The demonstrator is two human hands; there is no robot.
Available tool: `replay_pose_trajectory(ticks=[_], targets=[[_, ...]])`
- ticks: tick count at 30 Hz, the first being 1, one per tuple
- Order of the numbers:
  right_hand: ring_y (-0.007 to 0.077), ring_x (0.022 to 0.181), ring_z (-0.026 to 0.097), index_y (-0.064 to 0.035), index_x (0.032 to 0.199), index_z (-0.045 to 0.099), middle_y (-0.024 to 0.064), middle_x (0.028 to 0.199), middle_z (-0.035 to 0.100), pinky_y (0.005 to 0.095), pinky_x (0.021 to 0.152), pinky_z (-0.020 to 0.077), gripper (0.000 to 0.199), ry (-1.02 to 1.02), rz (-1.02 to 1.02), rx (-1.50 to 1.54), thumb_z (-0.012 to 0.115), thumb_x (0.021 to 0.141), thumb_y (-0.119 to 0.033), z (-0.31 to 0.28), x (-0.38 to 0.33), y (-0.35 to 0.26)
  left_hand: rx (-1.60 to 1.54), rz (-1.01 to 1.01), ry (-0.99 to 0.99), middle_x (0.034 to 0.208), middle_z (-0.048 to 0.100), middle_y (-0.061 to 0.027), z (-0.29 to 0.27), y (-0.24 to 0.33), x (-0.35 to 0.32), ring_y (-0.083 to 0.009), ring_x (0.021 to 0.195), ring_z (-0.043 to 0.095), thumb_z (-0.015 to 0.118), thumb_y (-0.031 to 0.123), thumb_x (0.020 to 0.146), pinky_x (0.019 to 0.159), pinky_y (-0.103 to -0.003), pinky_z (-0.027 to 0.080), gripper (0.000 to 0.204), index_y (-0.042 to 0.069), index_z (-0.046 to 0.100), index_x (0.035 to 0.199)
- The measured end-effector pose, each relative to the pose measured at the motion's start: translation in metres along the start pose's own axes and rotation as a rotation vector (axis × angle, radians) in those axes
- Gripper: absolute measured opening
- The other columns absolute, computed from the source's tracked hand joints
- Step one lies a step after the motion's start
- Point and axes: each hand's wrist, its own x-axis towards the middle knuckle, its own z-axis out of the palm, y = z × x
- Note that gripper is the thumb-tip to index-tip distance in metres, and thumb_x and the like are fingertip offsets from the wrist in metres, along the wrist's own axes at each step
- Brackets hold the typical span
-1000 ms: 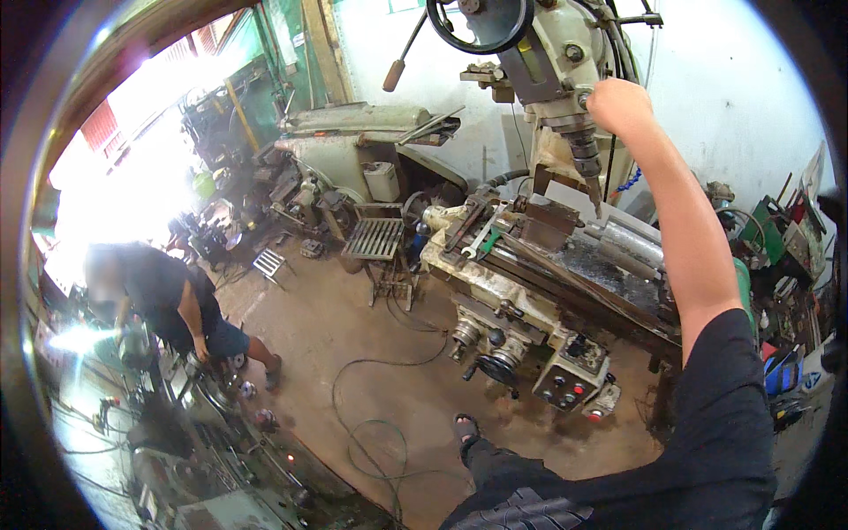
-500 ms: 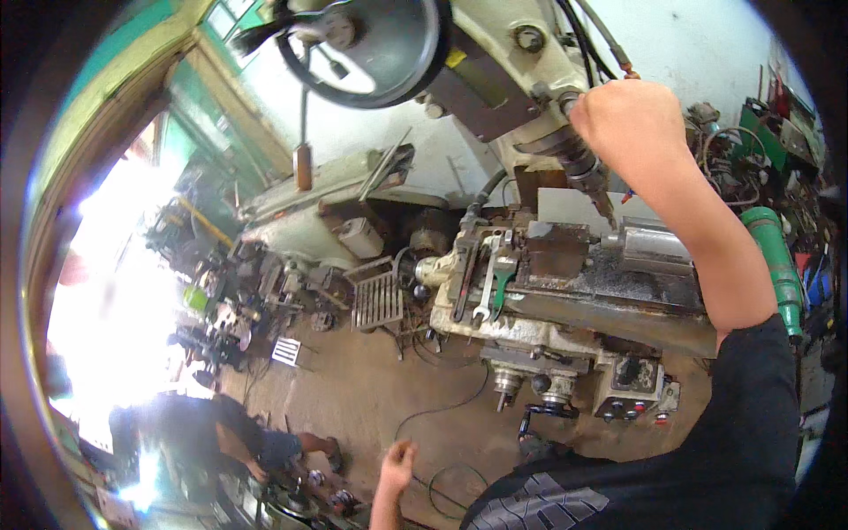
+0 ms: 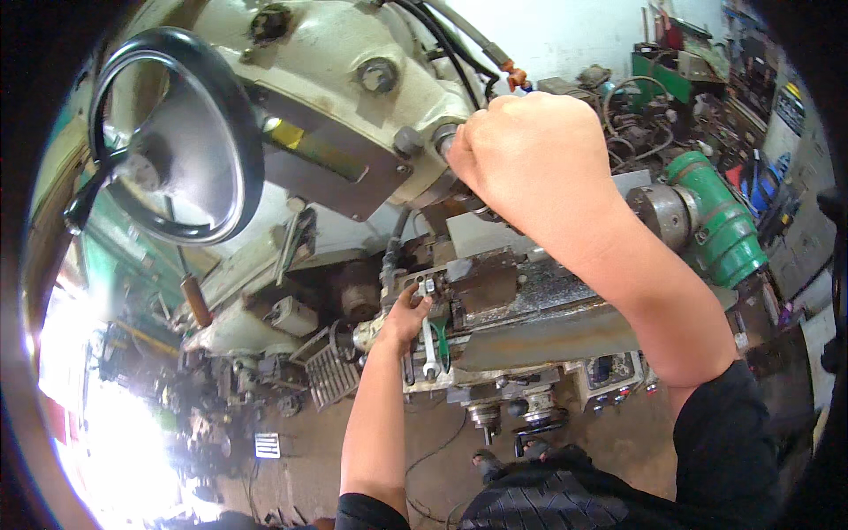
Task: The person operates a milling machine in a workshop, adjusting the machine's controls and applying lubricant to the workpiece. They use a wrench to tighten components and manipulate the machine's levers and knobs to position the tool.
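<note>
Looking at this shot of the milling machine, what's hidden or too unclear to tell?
Head view only:
- What the right hand grips on the machine head: covered by the hand itself.
- Whether the left hand holds anything at the table: its fingers hide it.
- The wrench beside it: too small for detail.
- Lower left floor: washed out by glare.
- Picture rim: black, cut off.

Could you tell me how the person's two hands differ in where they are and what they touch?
The right hand is raised and clenched at the milling machine head; the left hand reaches low to the machine table, beside a wrench. Both are bare.
</note>
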Motion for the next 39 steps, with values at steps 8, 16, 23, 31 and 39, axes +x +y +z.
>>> replay_pose_trajectory(ticks=[8, 16, 23, 31, 39], targets=[[0.0299, 0.06, 0.069, -0.0097, 0.061, 0.071, 0.0115, 0.06, 0.065, 0.0419, 0.057, 0.0542, 0.025, 0.123, 0.084, -0.074, 0.066, 0.08, -0.026, 0.007, 0.0, -0.014, 0.217, -0.074, -0.192, 0.1, 0.071, -0.0059, 0.007, -0.036, 0.063, -0.0194, 0.09, 0.062, 0.076, 0.022, 0.092, 0.08, -0.036, 0.048, 0.037, 0.004, 0.064, 0.122], [0.0337, 0.062, 0.069, -0.0083, 0.064, 0.073, 0.0137, 0.061, 0.065, 0.045, 0.061, 0.0561, 0.035, 0.009, 0.127, -0.25, 0.06, 0.086, -0.033, 0.001, 0.008, -0.025, 0.204, 0.507, 0.035, 0.107, 0.074, -0.0211, 0.025, -0.075, 0.101, -0.0363, 0.098, 0.071, 0.085, 0.011, 0.077, 0.089, -0.041, 0.053, 0.048, -0.001, 0.063, 0.118], [0.0363, 0.078, 0.067, -0.0031, 0.074, 0.067, 0.0153, 0.075, 0.066, 0.048, 0.073, 0.0537, 0.032, -0.141, 0.212, -0.318, 0.058, 0.092, -0.028, -0.005, 0.01, -0.039, 0.089, 0.553, -0.154, 0.105, 0.073, -0.0131, 0.012, -0.063, 0.098, -0.0237, 0.095, 0.069, 0.083, 0.003, 0.081, 0.086, -0.036, 0.052, 0.061, 0.004, 0.051, 0.132], [0.0379, 0.082, 0.067, -0.0037, 0.078, 0.07, 0.0167, 0.079, 0.067, 0.0489, 0.077, 0.0532, 0.035, -0.177, 0.255, -0.331, 0.055, 0.094, -0.031, -0.007, 0.014, -0.044, 0.139, 0.54, -0.212, 0.114, 0.071, -0.0166, 0.007, -0.059, 0.098, -0.0246, 0.098, 0.069, 0.084, 0.006, 0.08, 0.087, -0.035, 0.052, 0.068, 0.002, 0.047, 0.137], [0.0413, 0.087, 0.065, -0.0016, 0.081, 0.068, 0.0202, 0.083, 0.067, 0.0501, 0.081, 0.052, 0.038, -0.264, 0.335, -0.306, 0.051, 0.094, -0.033, -0.008, 0.018, -0.042, 0.151, 0.532, -0.268, 0.085, 0.058, -0.005, 0.002, -0.073, 0.111, -0.0174, 0.078, 0.057, 0.084, 0.004, 0.078, 0.077, -0.03, 0.05, 0.065, -0.003, 0.05, 0.133]])
